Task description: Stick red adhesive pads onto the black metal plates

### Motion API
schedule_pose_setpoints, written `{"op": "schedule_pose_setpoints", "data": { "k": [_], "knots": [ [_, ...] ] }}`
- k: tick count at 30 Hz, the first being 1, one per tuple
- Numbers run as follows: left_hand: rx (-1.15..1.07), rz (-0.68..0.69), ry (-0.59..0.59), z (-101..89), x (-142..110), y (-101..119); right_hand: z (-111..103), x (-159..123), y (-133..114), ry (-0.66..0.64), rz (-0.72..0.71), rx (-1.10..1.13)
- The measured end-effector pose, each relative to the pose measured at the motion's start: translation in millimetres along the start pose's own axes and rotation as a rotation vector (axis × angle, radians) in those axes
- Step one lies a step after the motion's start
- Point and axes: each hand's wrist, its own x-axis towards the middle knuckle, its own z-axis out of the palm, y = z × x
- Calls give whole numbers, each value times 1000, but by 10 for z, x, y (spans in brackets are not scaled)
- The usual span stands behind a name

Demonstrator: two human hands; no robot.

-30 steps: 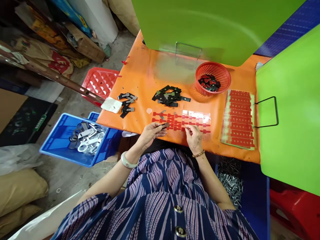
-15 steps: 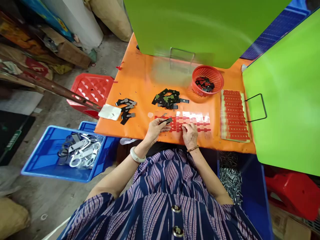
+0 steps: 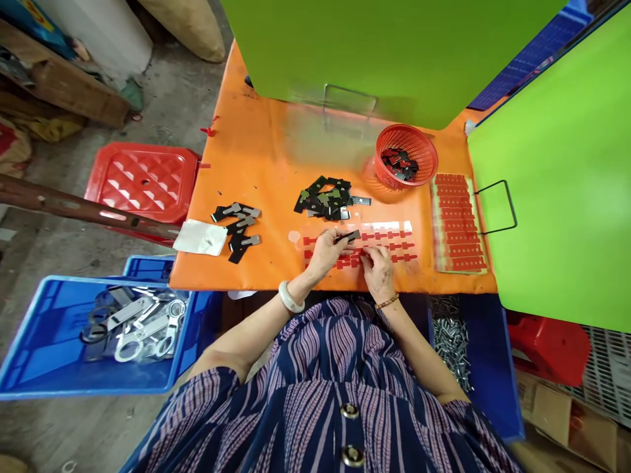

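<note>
My left hand (image 3: 326, 255) pinches a small flat black piece with a grey end (image 3: 349, 236), held just above a clear sheet of red T-shaped stickers (image 3: 393, 247). Beside it, the fingers of my right hand (image 3: 379, 272) are pressed together over the same sheet. Whatever lies between those fingertips is too small to make out. Behind my hands is a heap of similar black pieces (image 3: 325, 198). A smaller group of black and grey pieces (image 3: 240, 226) lies to the left on the orange tabletop (image 3: 276, 263).
A red basket (image 3: 428, 154) with black and red pieces stands behind the sheet. To the right is a stack of red sticker sheets (image 3: 459, 226), next to a green panel (image 3: 557, 217). Folded white paper (image 3: 200, 238) lies left; blue bins (image 3: 44, 341) stand below.
The camera view has shifted. My left hand, with the black piece, has come closer to my right hand over the sheet. My right hand stays pinched there.
</note>
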Motion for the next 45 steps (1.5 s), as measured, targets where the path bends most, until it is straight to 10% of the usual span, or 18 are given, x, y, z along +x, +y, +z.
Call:
{"op": "schedule_pose_setpoints", "data": {
  "k": [45],
  "knots": [
    [86, -72, 123, 59, -8, -77, -25, -30, 28, -74, 52, 246]
  ]
}}
